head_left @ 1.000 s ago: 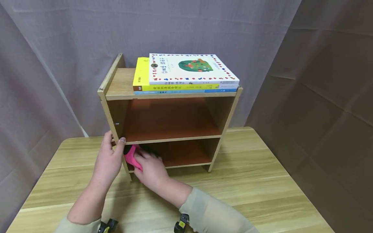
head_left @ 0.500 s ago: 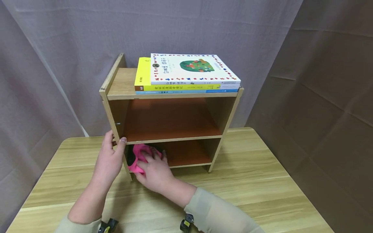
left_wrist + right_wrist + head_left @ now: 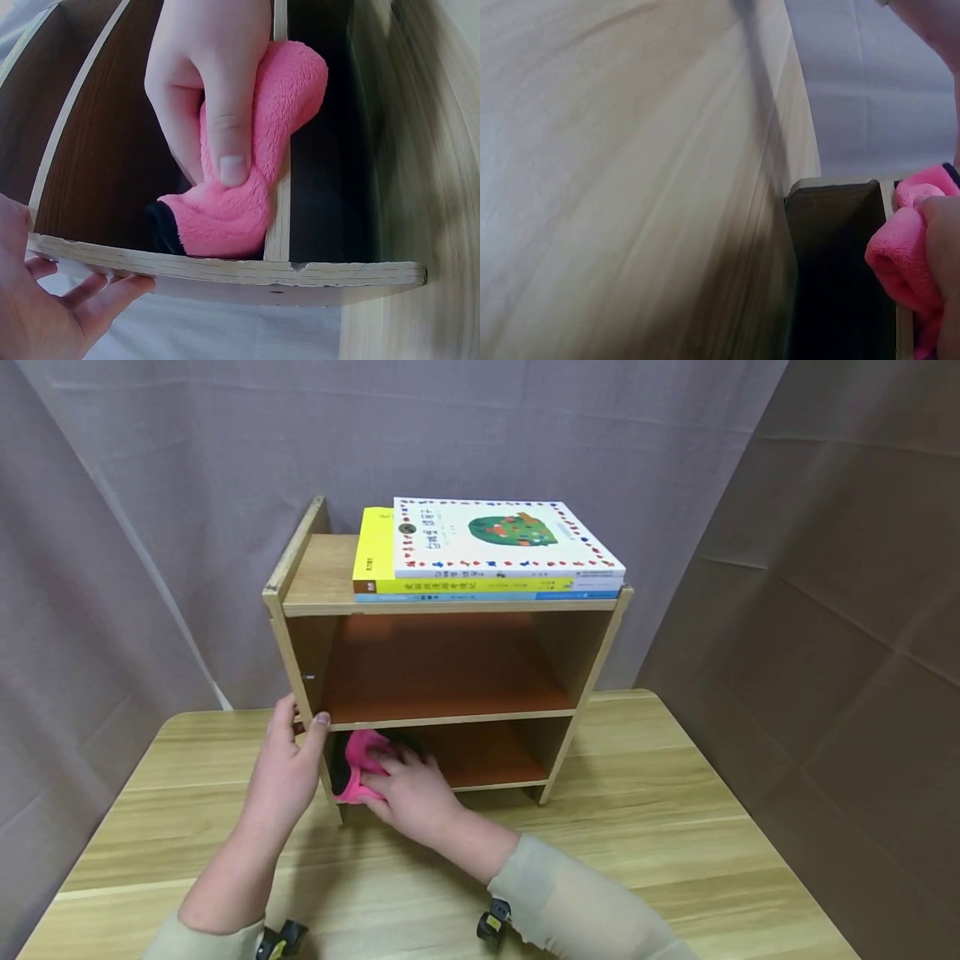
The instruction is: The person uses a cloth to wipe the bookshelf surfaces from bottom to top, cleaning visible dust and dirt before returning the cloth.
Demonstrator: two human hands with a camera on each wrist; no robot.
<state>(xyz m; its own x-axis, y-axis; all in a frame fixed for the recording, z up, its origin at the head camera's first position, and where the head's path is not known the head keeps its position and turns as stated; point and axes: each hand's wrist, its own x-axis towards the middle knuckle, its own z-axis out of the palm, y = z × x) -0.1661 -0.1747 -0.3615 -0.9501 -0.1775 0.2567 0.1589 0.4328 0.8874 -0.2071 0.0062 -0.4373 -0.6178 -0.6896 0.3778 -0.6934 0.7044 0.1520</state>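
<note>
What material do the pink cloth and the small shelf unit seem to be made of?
The pink cloth looks like plush microfibre or fleece: its surface is fuzzy and matte. The shelf unit seems to be laminated board rather than solid wood: pale woodgrain panels, smooth reddish-brown shelf faces, and a raw chipped front edge in the left wrist view.

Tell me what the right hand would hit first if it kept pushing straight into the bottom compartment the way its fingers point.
Probably the shelf's back panel; the bottom compartment behind the right hand and pink cloth looks free, though depth is unclear.
</note>
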